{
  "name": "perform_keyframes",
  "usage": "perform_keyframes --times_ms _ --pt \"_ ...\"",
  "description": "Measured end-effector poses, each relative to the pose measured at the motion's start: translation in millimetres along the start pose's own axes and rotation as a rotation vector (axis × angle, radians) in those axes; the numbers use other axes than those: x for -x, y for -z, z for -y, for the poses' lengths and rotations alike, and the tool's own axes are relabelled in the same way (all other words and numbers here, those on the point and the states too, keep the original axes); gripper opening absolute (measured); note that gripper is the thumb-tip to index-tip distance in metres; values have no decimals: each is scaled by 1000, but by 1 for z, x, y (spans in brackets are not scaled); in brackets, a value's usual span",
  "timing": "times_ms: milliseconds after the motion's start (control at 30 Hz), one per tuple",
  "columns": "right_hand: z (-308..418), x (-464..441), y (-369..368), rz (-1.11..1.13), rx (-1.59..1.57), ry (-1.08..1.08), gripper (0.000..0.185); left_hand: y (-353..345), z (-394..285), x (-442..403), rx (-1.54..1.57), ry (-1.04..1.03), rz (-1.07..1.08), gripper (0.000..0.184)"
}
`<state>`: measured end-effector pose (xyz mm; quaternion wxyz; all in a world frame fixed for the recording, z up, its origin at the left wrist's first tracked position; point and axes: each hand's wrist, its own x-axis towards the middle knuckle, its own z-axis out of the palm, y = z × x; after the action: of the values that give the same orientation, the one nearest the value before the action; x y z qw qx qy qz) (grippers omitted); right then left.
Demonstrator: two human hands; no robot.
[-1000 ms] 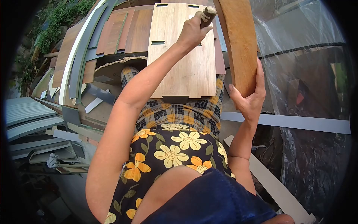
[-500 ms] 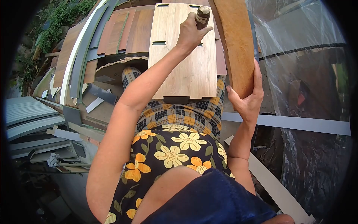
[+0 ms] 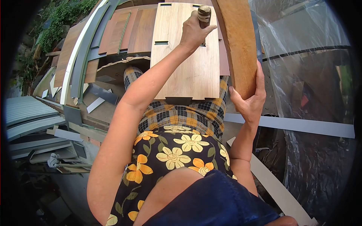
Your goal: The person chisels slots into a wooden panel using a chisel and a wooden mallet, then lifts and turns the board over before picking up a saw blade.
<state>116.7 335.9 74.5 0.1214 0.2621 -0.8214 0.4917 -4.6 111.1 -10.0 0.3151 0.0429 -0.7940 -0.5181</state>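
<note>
My left hand (image 3: 193,33) is closed around a chisel (image 3: 204,14) with a dark round handle ringed by light bands. Its lower end is hidden behind the hand, over a slot at the right side of a pale wood-grain board (image 3: 183,75). Several dark rectangular slots show in this board, with notches along its near edge. It lies across my lap. To the right, my right hand (image 3: 249,96) grips the near end of a thick, long wooden bar (image 3: 241,49), thumb on one side and fingers on the other. The bar's far end leaves the view.
Brown panels (image 3: 139,32) are stacked behind and left of the board. Long white and grey strips (image 3: 68,64) lean at the left, with offcuts (image 3: 96,104) on the ground. Clear plastic sheeting (image 3: 309,75) hangs at the right, beside a white strip (image 3: 301,124).
Almost nothing differs. The board and my left hand with the chisel sit a few pixels further right; my right hand and the wooden bar look the same.
</note>
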Motion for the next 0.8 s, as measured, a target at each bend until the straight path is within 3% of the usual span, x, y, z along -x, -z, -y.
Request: perform_keyframes --times_ms 500,800 --pt "1 1 1 10 8 14 86 10 6 -30 -81 122 270 49" --pt "3 3 6 3 21 -3 85 4 7 -25 -130 71 119 46"
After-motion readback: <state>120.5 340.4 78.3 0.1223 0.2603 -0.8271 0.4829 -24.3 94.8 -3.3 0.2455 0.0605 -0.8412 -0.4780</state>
